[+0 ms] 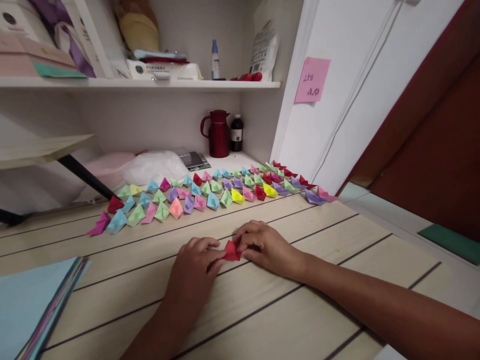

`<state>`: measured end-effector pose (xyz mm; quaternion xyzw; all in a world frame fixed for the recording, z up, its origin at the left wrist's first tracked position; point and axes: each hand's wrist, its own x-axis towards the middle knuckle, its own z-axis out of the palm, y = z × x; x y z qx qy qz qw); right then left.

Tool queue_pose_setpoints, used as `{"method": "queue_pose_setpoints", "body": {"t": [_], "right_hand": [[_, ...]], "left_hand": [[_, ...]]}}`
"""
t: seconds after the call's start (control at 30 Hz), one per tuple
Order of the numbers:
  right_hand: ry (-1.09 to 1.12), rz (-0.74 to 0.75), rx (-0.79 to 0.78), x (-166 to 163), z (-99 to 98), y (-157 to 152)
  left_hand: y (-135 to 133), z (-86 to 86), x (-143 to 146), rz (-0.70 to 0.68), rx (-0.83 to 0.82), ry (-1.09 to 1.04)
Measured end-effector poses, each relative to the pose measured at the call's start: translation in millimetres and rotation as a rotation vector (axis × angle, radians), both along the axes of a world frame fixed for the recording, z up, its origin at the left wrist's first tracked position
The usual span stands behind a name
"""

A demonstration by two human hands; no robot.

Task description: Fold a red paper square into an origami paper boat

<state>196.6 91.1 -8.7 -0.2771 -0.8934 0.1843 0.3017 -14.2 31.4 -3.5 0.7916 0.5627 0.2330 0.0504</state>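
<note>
A small folded piece of red paper (231, 251) lies on the pale wooden floor (262, 320), pinched between both of my hands. My left hand (197, 270) presses its left side with curled fingers. From the right, my right hand (262, 246) holds its upper edge with the fingertips. Beyond my hands, several small folded paper boats (210, 192) in red, blue, green, pink, purple and yellow stand in rows across the floor.
A stack of coloured paper sheets (35, 305) lies at the lower left. Behind the boats are a red jug (217, 134), a dark bottle (236, 133) and a plastic bag (153, 167) under a white shelf (142, 84). A pink note (312, 80) hangs on the white panel.
</note>
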Motion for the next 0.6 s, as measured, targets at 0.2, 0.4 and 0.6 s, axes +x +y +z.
{"method": "queue_pose_setpoints", "body": {"t": [0.2,0.4,0.6], "right_hand": [[0.044,-0.033,-0.117,-1.4,0.7,2.5],[-0.014,-0.127,-0.127,-4.1,5.3,0.3],[-0.074,-0.153,-0.093,-6.1,3.8,0.7]], "left_hand": [[7.4,1.0,2.0,0.1,-0.096,-0.17],[8.2,5.0,5.9,0.139,-0.126,-0.208],[6.4,2.5,4.1,0.13,-0.102,-0.182]]}}
